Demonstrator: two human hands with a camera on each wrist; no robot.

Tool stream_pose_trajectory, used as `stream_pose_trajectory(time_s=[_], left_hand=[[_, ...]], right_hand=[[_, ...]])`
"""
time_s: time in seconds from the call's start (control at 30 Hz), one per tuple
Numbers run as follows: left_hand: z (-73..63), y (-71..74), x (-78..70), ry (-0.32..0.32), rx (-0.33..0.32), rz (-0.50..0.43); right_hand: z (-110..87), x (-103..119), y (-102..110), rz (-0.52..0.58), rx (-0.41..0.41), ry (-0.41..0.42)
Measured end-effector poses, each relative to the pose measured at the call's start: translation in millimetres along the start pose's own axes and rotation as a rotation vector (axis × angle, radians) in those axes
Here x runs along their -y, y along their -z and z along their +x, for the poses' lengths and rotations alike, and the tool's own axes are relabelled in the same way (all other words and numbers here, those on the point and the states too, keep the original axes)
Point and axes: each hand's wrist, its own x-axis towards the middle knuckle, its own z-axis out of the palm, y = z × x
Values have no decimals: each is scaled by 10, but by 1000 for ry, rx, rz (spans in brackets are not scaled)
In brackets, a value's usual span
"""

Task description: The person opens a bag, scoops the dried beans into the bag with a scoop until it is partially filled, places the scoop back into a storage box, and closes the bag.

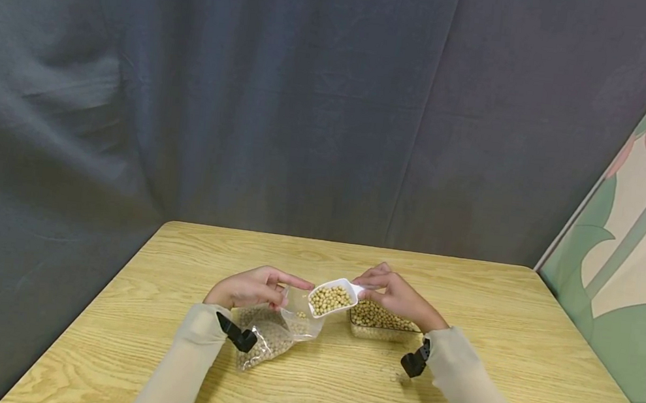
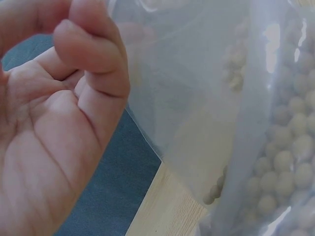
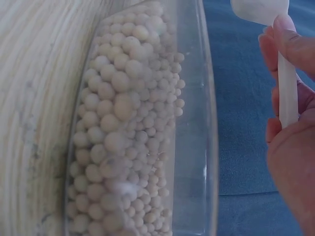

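A white scoop (image 1: 319, 315) heaped with round yellow soybeans (image 1: 332, 299) is held level above the table between both hands. My right hand (image 1: 398, 297) grips it by the handle (image 3: 287, 93), thumb along the top and fingers beneath. My left hand (image 1: 251, 288) pinches the upper edge of a clear plastic bag (image 1: 267, 343), its index finger stretched to the scoop's near rim. Soybeans fill the bag's lower part, and its mouth opens toward the scoop. In the left wrist view, the other fingers (image 2: 106, 69) curl beside the bag's film.
A clear rectangular container (image 1: 384, 334) of soybeans stands on the wooden table (image 1: 326, 392) beneath the right hand. Its clear wall (image 3: 206, 123) rises above the beans. A dark curtain (image 1: 310, 95) hangs behind the table, and a flower-patterned panel (image 1: 630, 260) stands at the right.
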Motion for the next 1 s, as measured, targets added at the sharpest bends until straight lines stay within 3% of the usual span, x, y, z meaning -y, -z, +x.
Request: stream_pose_trajectory(time_s=[0.47,1.0], left_hand=[[7,-8,20,18,5,21],[14,-5,13,22,13,20]], right_hand=[[37,73,18,-107,60,37],[57,145,60,-136,84,31]])
